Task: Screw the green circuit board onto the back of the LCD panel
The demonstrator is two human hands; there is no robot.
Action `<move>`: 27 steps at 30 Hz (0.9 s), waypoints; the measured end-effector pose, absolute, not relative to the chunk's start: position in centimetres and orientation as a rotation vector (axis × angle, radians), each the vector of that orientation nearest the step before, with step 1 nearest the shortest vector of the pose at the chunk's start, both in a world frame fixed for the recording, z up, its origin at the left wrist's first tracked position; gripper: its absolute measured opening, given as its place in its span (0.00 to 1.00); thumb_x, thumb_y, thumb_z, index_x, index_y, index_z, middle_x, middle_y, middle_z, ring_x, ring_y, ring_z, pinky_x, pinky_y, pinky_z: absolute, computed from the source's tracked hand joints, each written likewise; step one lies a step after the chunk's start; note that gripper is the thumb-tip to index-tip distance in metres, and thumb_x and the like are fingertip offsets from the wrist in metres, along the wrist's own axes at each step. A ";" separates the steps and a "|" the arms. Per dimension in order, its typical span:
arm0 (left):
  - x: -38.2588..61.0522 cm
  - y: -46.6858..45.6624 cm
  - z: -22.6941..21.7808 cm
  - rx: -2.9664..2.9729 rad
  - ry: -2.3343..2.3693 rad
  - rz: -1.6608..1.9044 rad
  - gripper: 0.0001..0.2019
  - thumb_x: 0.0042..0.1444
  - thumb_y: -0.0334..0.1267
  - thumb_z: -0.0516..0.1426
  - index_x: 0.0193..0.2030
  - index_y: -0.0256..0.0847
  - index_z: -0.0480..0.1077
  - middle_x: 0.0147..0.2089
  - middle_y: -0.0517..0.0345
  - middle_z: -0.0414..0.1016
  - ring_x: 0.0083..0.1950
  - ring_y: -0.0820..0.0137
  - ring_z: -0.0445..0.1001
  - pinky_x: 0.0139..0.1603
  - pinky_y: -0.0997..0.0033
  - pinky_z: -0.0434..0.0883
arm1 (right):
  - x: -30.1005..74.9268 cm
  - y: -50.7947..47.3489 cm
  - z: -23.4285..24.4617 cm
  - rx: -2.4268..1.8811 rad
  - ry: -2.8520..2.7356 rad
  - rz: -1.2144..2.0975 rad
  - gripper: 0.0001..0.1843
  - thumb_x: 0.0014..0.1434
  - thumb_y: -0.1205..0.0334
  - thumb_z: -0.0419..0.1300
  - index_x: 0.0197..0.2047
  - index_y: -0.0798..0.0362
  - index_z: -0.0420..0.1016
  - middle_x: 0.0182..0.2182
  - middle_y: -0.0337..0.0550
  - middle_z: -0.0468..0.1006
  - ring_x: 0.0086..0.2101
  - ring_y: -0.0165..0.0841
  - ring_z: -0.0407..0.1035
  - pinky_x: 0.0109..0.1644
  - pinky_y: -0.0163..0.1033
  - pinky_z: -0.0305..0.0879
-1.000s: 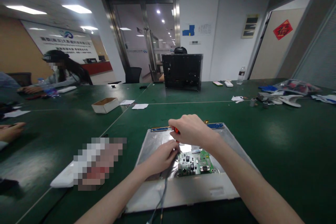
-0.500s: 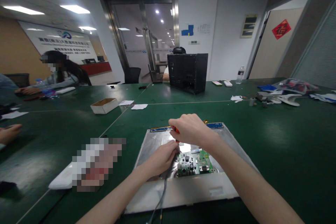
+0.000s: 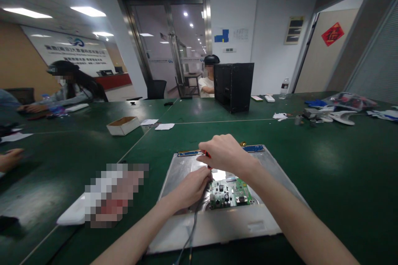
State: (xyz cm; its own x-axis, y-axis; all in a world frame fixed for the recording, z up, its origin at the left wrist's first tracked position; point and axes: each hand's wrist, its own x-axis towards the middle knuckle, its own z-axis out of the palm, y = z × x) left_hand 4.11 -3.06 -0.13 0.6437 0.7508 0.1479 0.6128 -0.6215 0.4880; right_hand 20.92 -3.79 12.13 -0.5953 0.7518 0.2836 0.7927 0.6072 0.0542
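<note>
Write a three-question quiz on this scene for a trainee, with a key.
1. Multiple choice: which hand holds the red-and-black tool? A) left B) right
2. True or false: the clear bottle on the green table lies on its side.
3. Fill in: the strip along the far edge of the silver panel is mostly coloured ____.

Key: 1. B, the right hand. 2. False; the clear bottle stands upright. 3. Blue.

on the white wall sign [image 3: 66, 54], beneath a blue swirl logo [image 3: 76, 41], the big line appears to end "大数据科技有限公司"; its smaller lines are too blurred. the red diamond [image 3: 332, 34] on the beige door [image 3: 317, 66] carries one chinese character. the bottle label [image 3: 284, 85] and glass-door lettering [image 3: 160, 61] are unreadable.
</note>
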 end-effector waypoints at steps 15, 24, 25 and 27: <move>4.1 -2.9 -0.9 2.495 1.094 0.516 0.09 0.63 0.31 0.44 0.39 0.39 0.64 0.39 0.52 0.73 0.38 0.64 0.71 0.39 0.66 0.67 | 21.1 -4.1 12.3 -1.210 -2.635 -0.162 0.13 0.59 0.50 0.58 0.38 0.50 0.73 0.30 0.43 0.79 0.31 0.34 0.71 0.25 0.37 0.42; 4.1 -3.1 -0.3 2.486 1.104 0.519 0.10 0.63 0.32 0.43 0.37 0.40 0.64 0.37 0.53 0.72 0.37 0.64 0.70 0.38 0.66 0.67 | 21.2 -4.1 12.3 -1.206 -2.639 -0.155 0.10 0.55 0.64 0.57 0.42 0.52 0.70 0.32 0.43 0.79 0.30 0.33 0.70 0.26 0.37 0.42; 4.1 -3.1 -0.3 2.488 1.095 0.533 0.09 0.63 0.32 0.43 0.37 0.40 0.64 0.38 0.52 0.73 0.37 0.64 0.70 0.39 0.65 0.67 | 21.2 -4.2 12.4 -1.180 -2.650 -0.120 0.12 0.53 0.64 0.57 0.43 0.53 0.69 0.32 0.42 0.79 0.30 0.33 0.70 0.26 0.37 0.42; 4.2 -3.0 -0.5 2.491 1.070 0.552 0.09 0.63 0.32 0.43 0.39 0.40 0.64 0.40 0.52 0.73 0.39 0.63 0.71 0.40 0.65 0.67 | 21.3 -4.3 12.5 -1.148 -2.664 -0.083 0.14 0.51 0.65 0.58 0.43 0.52 0.68 0.32 0.41 0.79 0.30 0.33 0.70 0.25 0.37 0.42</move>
